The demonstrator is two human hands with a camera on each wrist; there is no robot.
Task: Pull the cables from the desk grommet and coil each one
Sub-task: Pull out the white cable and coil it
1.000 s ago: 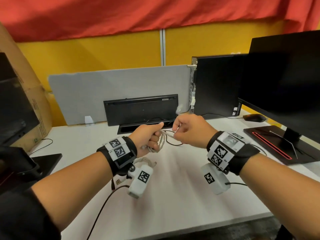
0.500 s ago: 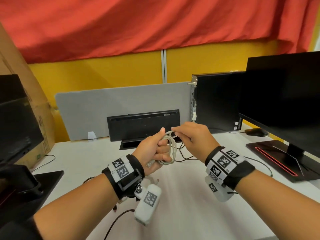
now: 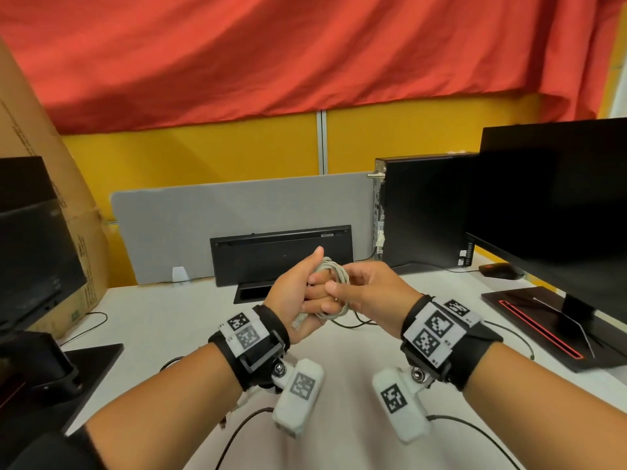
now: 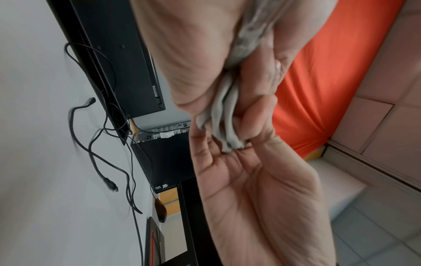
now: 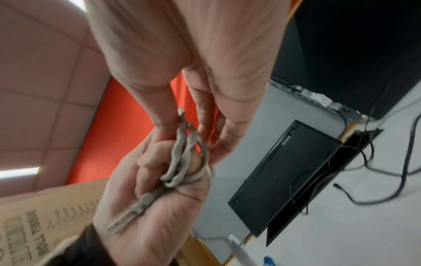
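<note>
A grey network cable [image 3: 334, 276] is wound into a small coil in my left hand [image 3: 315, 293], held above the white desk in front of the black rectangular grommet [image 3: 252, 293]. My left fingers curl round the loops with the thumb up, and the cable's plug [image 5: 136, 208] lies across the palm. My right hand [image 3: 334, 288] touches the left one and pinches the cable's loose end [image 5: 182, 117] against the coil. In the left wrist view the grey strands [image 4: 224, 124] run between both hands. Thin black cables [image 3: 356, 322] trail from the grommet over the desk, with loose plugs [image 4: 109, 183].
A black keyboard [image 3: 281, 252] stands on edge against the grey divider [image 3: 203, 225] behind the grommet. A PC tower [image 3: 420, 212], a monitor [image 3: 556, 215] with its base [image 3: 529, 320] and a mouse [image 3: 498, 270] are at the right. A cardboard box [image 3: 34, 164] and another monitor [image 3: 30, 252] are at the left.
The loose stretch of grey cable has been wound onto the coil in my left hand. My right hand has come in against the left one. The view has tilted upward.
</note>
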